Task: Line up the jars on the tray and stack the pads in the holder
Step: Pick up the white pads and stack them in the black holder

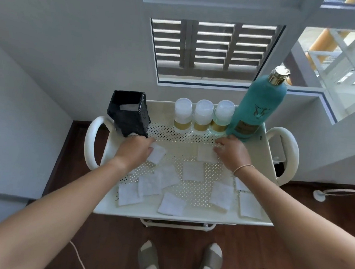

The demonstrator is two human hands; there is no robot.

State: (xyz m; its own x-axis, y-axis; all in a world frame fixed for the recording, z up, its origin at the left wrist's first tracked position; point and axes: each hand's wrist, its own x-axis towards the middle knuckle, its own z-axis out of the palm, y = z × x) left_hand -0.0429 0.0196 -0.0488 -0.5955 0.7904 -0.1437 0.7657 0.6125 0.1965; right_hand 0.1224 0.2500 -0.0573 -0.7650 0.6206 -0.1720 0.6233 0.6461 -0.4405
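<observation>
Three jars point(203, 117) lined up at tray point(187, 216) back: done. Holder point(129, 113) has approx one pad; rest scattered. Left hand point(136, 150) fingers pinching pad point(157, 155); right hand point(232, 152) fingers on another pad point(205, 154), grip unclear.

You have three clear, white-capped, gold-banded jars point(203, 117) upright in a touching row along the far edge of the perforated cream tray point(263, 162). Square white pads point(192, 171) lie scattered flat across its near half. Your black holder point(128, 114) stands tilted at the far left, one pad inside.
</observation>
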